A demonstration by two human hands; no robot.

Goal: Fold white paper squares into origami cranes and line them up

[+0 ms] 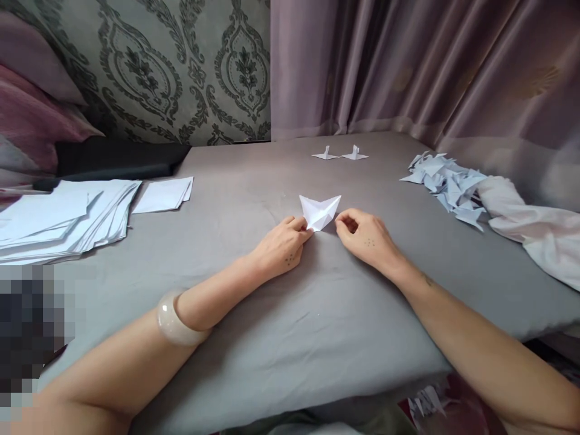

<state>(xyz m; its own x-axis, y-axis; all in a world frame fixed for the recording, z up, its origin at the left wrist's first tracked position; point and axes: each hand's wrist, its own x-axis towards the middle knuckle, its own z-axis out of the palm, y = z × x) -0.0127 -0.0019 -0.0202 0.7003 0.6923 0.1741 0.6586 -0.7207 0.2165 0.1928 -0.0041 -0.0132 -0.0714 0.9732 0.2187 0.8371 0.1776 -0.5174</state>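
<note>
Left hand (283, 244) and right hand (369, 238) are apart, one on either side of a small, white, folded paper piece with two pointed tips (320, 211). It lies centrally on a grey, cloth-covered surface (244, 187), its points facing away from the person. The left thumb and fingers pinch its near left edge, covering that corner. The right fingers curl towards the thumb just beside its right edge; whether they touch the paper or grip anything cannot be told.

Farther back, two small, white, folded paper figures with upright middles (355, 154) stand side by side, their finer folds too small to read. To the right, a heaped pile of white, pointed paper shapes (446, 181) overlaps so much that single pieces are hard to separate; crumpled, whitish cloth (525, 223) lies against it. On the left, a loose stack of large white sheets (99, 211), cut off by the picture's edge, sits beside a smaller stack of white paper (164, 194). Behind them is a flat, black item (118, 158), its nature unclear. A pale, glossy bangle (174, 320) circles the left forearm. Coarse pixel blocks hide the lower left corner.
</note>
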